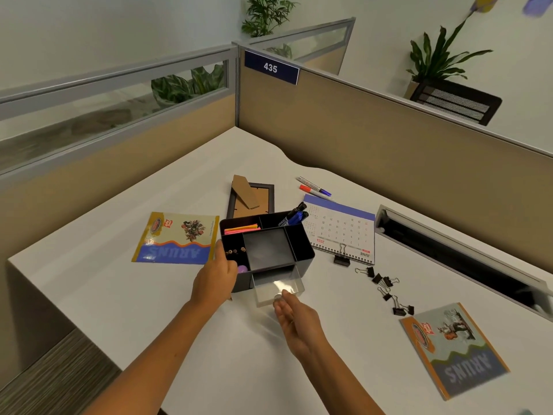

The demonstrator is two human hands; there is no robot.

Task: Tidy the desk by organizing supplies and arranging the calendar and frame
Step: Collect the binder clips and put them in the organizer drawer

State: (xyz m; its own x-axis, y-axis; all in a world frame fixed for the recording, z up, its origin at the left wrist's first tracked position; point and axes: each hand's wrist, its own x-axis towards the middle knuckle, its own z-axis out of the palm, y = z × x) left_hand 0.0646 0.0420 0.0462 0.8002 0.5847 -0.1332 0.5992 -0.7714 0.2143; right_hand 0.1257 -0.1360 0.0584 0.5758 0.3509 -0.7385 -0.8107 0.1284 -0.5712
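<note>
Drawer (276,287) of organizer (266,247), frame centre, sits part open on the tabletop (119,295). Left hand (217,278) grips the organizer's side; right hand (296,320) touches the knob, pinch unclear. Brace firmly, pull straight. Binder clips (386,290) lie right of it; calendar (344,232) and frame (250,199) behind.

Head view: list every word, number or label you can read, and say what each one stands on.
"435": blue sign on the partition.
"JUNE" and "2026": desk calendar, seen upside down; its date numbers are too small.
"ARUNS": left notebook, upside down.
"ARUNS": right notebook, upside down.
Notebook badges and marker print: too blurred.
</note>
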